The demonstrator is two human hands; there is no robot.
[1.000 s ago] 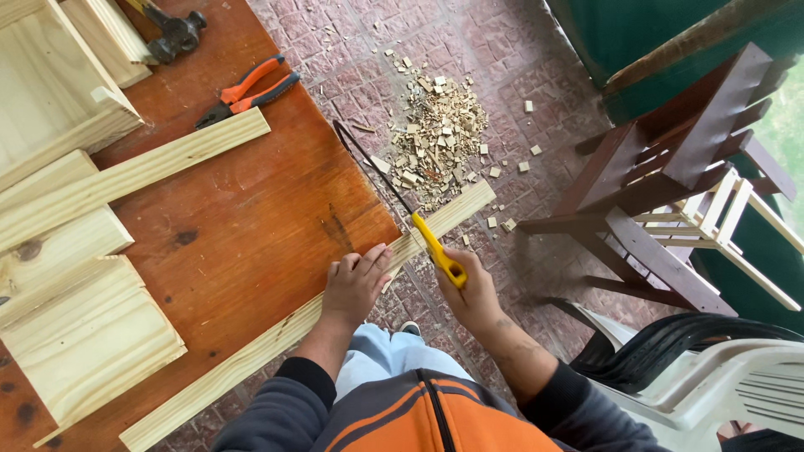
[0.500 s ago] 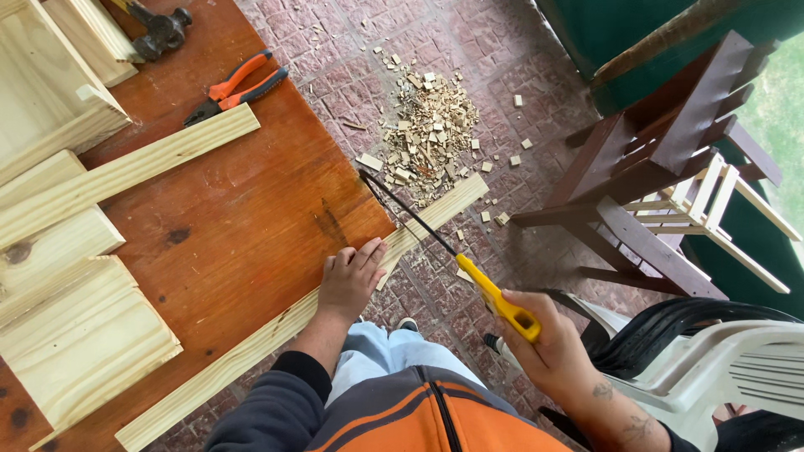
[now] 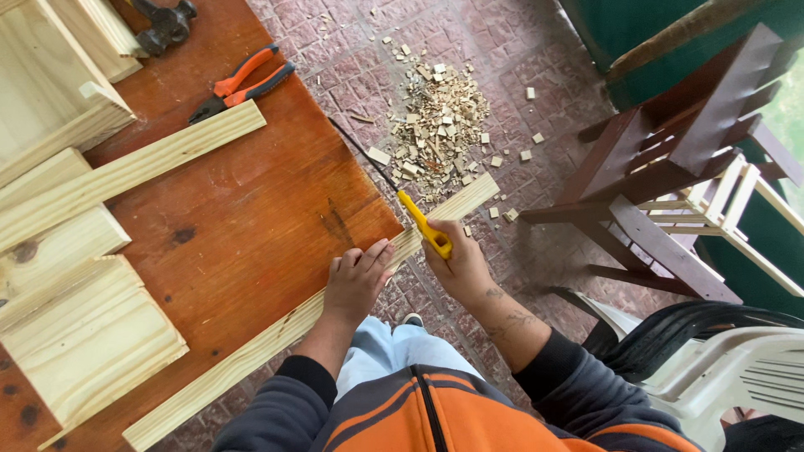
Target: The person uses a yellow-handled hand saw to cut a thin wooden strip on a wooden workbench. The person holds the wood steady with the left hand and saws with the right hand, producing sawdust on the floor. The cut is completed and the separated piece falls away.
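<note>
I see orange-handled pliers point(image 3: 239, 84) on the wooden table point(image 3: 251, 209), a hammer point(image 3: 163, 23) beyond them, wood offcuts point(image 3: 440, 121) right of the table.

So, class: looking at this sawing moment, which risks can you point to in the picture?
1. The left hand presses the pine strip close beside the yellow-handled saw held by the right hand; a jump could cut its fingers.
2. The strip's end overhangs the table unsupported, so it may splinter or drop.
3. Offcuts on the paving could cause slipping.
</note>
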